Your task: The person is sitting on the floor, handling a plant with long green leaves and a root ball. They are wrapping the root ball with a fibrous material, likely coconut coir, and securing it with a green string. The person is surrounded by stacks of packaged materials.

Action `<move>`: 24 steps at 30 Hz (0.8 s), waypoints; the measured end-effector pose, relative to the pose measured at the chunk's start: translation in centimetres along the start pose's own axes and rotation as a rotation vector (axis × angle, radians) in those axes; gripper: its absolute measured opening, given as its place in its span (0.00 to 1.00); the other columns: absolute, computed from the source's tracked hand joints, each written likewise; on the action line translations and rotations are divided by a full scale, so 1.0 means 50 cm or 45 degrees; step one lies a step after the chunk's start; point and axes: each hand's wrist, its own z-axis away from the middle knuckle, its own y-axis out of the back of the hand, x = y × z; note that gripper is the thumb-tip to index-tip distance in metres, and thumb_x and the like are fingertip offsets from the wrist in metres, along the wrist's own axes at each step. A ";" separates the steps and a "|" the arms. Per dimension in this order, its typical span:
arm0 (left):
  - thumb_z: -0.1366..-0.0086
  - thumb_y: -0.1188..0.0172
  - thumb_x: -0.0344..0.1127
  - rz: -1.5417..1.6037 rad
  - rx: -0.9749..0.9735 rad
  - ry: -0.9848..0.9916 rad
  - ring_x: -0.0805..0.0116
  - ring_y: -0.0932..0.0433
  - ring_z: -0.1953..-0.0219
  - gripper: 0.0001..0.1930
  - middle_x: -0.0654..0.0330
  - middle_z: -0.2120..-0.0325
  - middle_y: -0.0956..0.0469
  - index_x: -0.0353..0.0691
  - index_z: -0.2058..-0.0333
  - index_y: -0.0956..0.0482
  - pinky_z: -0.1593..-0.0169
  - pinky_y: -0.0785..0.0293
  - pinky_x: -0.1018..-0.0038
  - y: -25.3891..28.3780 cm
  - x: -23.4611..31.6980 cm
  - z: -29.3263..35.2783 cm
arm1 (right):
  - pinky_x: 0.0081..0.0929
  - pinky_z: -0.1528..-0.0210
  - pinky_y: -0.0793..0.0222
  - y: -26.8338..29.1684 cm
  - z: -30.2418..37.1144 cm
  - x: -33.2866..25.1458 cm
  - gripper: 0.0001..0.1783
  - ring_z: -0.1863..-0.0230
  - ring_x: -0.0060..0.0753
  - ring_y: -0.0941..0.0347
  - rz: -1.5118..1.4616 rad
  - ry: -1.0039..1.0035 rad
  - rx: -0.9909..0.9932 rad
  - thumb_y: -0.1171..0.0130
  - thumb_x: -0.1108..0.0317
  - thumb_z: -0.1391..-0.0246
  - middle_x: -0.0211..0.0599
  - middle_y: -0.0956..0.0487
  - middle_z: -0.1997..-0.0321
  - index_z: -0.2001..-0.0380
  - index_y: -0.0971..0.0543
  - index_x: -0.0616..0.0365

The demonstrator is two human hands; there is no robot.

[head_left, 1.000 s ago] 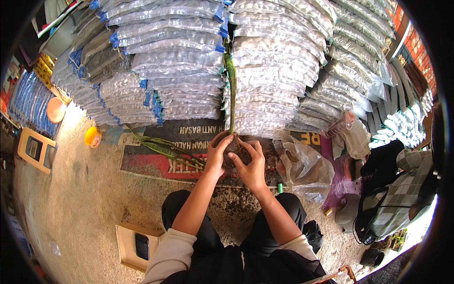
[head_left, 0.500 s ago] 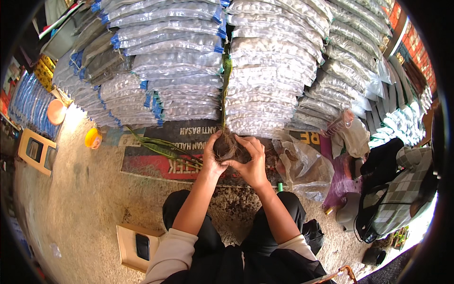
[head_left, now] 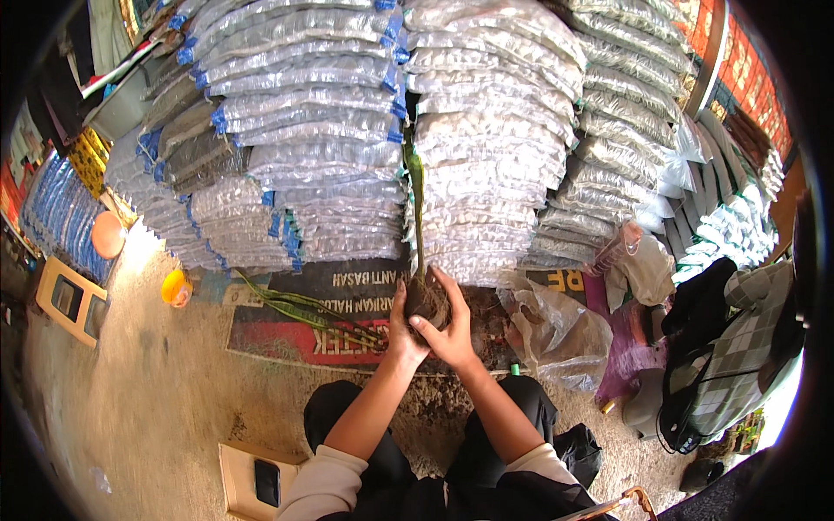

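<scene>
A potless plant with a long, narrow green leaf (head_left: 418,208) stands upright between my hands, above the dark printed sheet (head_left: 278,334). Its brown root ball (head_left: 426,300), with soil and fine roots, is cupped from both sides. My left hand (head_left: 402,328) closes along its left side. Around the right side curve the fingers of my right hand (head_left: 453,326), its thumb pressed across the front. The palms nearly meet below the roots. Just left of my left hand, more long green leaves (head_left: 304,308) lie on the sheet.
Tall stacks of filled clear bags (head_left: 486,156) rise right behind the plant. A crumpled clear plastic bag (head_left: 560,334) lies to the right, near a checked cloth item (head_left: 734,347). At left are a yellow tub (head_left: 176,288) and a tan stool (head_left: 69,300); a phone (head_left: 267,482) rests on another stool.
The whole scene sits lower in the picture. My right hand's fingers have drawn in closer around the root ball, and both hands now cup it more tightly together.
</scene>
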 end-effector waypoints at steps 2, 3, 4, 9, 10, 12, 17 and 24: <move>0.36 0.57 0.54 0.016 0.067 0.025 0.65 0.30 0.54 0.25 0.61 0.57 0.30 0.43 0.49 0.36 0.51 0.31 0.66 0.005 -0.011 -0.003 | 0.35 0.46 0.41 -0.014 0.010 0.004 0.35 0.47 0.43 0.34 -0.043 -0.054 0.107 0.34 0.62 0.62 0.52 0.30 0.50 0.50 0.33 0.66; 0.36 0.58 0.55 -0.039 0.087 0.021 0.66 0.30 0.54 0.25 0.61 0.57 0.30 0.43 0.49 0.36 0.51 0.31 0.67 0.009 -0.010 -0.004 | 0.34 0.46 0.40 -0.018 0.011 0.002 0.35 0.48 0.42 0.33 -0.060 -0.086 0.116 0.34 0.63 0.62 0.52 0.30 0.50 0.50 0.33 0.66; 0.36 0.58 0.55 -0.086 0.116 0.024 0.66 0.30 0.55 0.25 0.61 0.57 0.30 0.44 0.49 0.36 0.51 0.31 0.67 0.005 -0.009 0.000 | 0.34 0.47 0.39 -0.019 0.017 0.001 0.34 0.48 0.41 0.33 -0.071 -0.130 0.122 0.34 0.64 0.61 0.51 0.29 0.51 0.50 0.33 0.66; 0.39 0.55 0.58 -0.330 0.240 -0.024 0.66 0.28 0.57 0.27 0.60 0.57 0.28 0.41 0.52 0.32 0.53 0.31 0.67 0.006 -0.001 -0.001 | 0.26 0.52 0.35 -0.019 0.014 -0.003 0.28 0.56 0.27 0.30 -0.332 -0.344 0.137 0.37 0.71 0.58 0.44 0.25 0.57 0.51 0.31 0.67; 0.39 0.55 0.59 -0.320 0.260 -0.008 0.66 0.28 0.57 0.28 0.60 0.58 0.28 0.41 0.52 0.31 0.53 0.31 0.67 -0.002 0.004 -0.001 | 0.25 0.53 0.34 -0.014 0.009 -0.013 0.28 0.57 0.26 0.30 -0.437 -0.449 0.145 0.37 0.71 0.58 0.43 0.25 0.58 0.52 0.31 0.68; 0.40 0.56 0.60 -0.308 0.304 0.024 0.67 0.28 0.58 0.28 0.60 0.59 0.28 0.41 0.54 0.31 0.54 0.31 0.67 -0.031 0.018 0.005 | 0.25 0.54 0.34 -0.002 0.001 -0.004 0.28 0.57 0.26 0.30 -0.375 -0.387 0.187 0.37 0.71 0.58 0.43 0.25 0.58 0.51 0.31 0.68; 0.38 0.58 0.58 -0.250 0.256 0.066 0.67 0.29 0.56 0.27 0.60 0.57 0.28 0.40 0.52 0.31 0.51 0.32 0.68 -0.025 0.028 0.005 | 0.36 0.47 0.40 -0.008 0.014 -0.004 0.33 0.49 0.45 0.33 0.197 -0.117 0.025 0.34 0.64 0.60 0.49 0.29 0.52 0.49 0.33 0.64; 0.38 0.52 0.48 -0.437 0.373 -0.064 0.69 0.33 0.49 0.23 0.60 0.54 0.30 0.38 0.51 0.33 0.46 0.39 0.72 0.074 0.002 -0.027 | 0.51 0.38 0.63 -0.028 0.028 -0.016 0.44 0.36 0.58 0.57 0.727 -0.090 -0.209 0.49 0.48 0.50 0.59 0.52 0.37 0.40 0.52 0.67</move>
